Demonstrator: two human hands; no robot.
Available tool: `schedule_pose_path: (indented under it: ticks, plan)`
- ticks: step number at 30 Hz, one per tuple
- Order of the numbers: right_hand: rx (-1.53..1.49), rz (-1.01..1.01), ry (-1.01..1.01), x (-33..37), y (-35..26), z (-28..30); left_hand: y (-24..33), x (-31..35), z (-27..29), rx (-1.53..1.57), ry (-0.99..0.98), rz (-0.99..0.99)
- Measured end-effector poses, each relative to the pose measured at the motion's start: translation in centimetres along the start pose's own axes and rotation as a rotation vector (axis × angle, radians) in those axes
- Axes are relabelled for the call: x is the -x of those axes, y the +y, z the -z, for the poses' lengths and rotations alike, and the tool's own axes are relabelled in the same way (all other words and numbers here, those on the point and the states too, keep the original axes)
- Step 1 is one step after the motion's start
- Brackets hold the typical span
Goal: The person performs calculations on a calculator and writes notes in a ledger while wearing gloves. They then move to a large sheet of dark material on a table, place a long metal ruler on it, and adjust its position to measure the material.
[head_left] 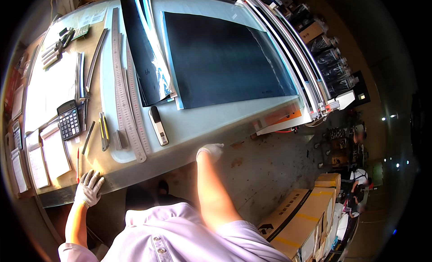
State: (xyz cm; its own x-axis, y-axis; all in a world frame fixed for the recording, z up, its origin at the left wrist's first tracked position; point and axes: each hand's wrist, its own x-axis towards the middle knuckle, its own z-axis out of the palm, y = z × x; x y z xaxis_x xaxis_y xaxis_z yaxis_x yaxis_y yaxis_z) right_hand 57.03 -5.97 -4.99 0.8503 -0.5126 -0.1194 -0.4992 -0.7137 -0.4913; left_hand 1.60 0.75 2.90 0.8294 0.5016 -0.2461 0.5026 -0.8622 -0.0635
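My left hand (89,189), in a pale knit glove, rests on the near edge of the table with its fingers spread. It lies just below a red pen (78,166) and holds nothing. My right hand (210,151), also gloved, is beside the table's front edge; its fingers are mostly hidden, and I see nothing in it. Beyond it, a black-and-white stapler (158,126) lies on the light blue cutting surface. Farther back lie a large dark sheet (225,64) with a clear blue margin and a stack of narrower dark sheets (143,59).
Long steel rulers (120,82), a yellow utility knife (104,131) and a black calculator (69,120) lie at the left, near white papers (49,93). Metal rails (292,41) border the table's right side. Cardboard boxes (292,217) stand on the floor at the lower right; people (357,185) are beyond.
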Motion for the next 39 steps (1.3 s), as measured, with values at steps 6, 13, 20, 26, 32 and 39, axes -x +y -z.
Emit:
schedule_pose_path:
  ticks: [6,13,20,26,32,39]
  plan:
    - [-0.012,0.037,0.083,-0.5,0.8,-1.2,-0.2,-0.3,-0.2,0.002,0.007,-0.006]
    - [-0.01,-0.008,-0.035,1.3,-1.1,2.2,0.0,0.0,0.0,0.006,-0.003,0.008]
    - [-0.025,-0.023,-0.029,1.3,-1.1,1.9,0.0,0.0,0.1,0.011,0.003,0.002]
    - [-0.039,-0.087,-0.073,0.4,-0.7,0.9,0.1,-0.2,0.4,0.018,0.008,0.001]
    - [-0.048,-0.086,-0.132,0.7,-1.1,1.8,0.2,-0.1,0.4,0.028,0.03,-0.001]
    - [-0.025,-0.053,-0.092,0.6,-1.0,1.8,0.1,-0.2,0.6,0.034,0.027,-0.001]
